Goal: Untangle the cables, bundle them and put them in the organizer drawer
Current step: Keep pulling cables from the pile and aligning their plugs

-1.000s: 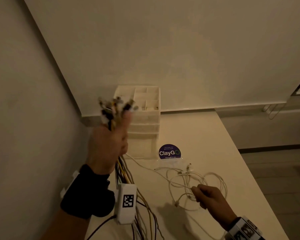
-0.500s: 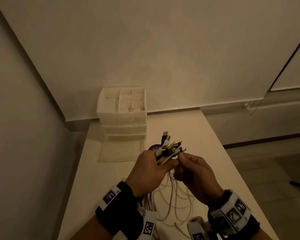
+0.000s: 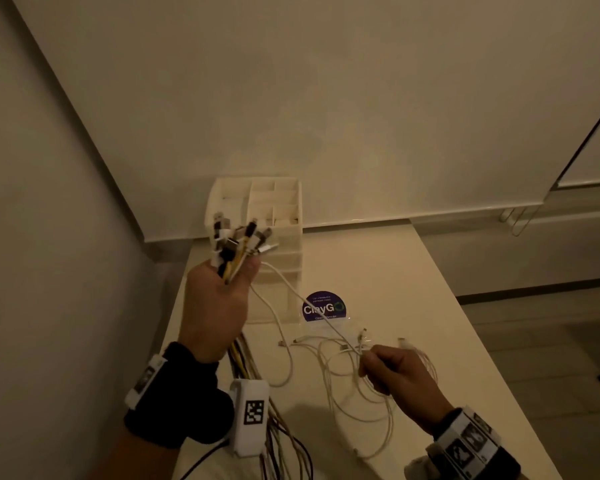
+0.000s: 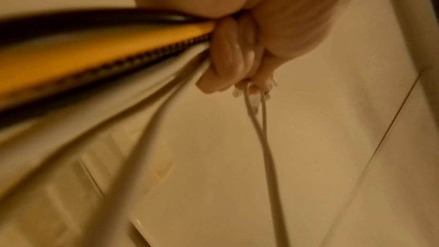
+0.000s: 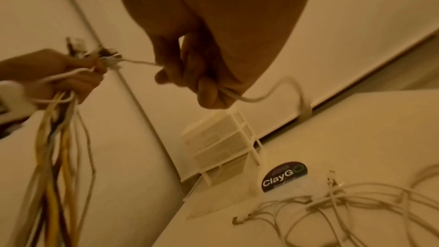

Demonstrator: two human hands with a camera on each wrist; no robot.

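Note:
My left hand (image 3: 219, 306) is raised at the table's left and grips a bundle of cables (image 3: 238, 251), white, yellow and black, plug ends up, tails hanging below the wrist (image 3: 278, 438). In the left wrist view the fingers (image 4: 228, 59) curl round the bundle (image 4: 95, 59). One white cable (image 3: 309, 306) runs taut from the bundle down to my right hand (image 3: 392, 375), which grips it low over the table (image 5: 190, 74). Loose white cables (image 3: 343, 372) lie tangled on the table beneath. The white organizer (image 3: 257, 216) with drawers stands at the back left, behind the left hand.
A round purple ClayGo sticker (image 3: 323, 306) sits on the table (image 3: 413, 289) in front of the organizer. Walls close the back and left sides. The table's right edge drops to the floor (image 3: 568, 341).
The hands, together over the table half a second ago, have parted: the left rose up and left with the bundle, the right dropped right, drawing one white cable out.

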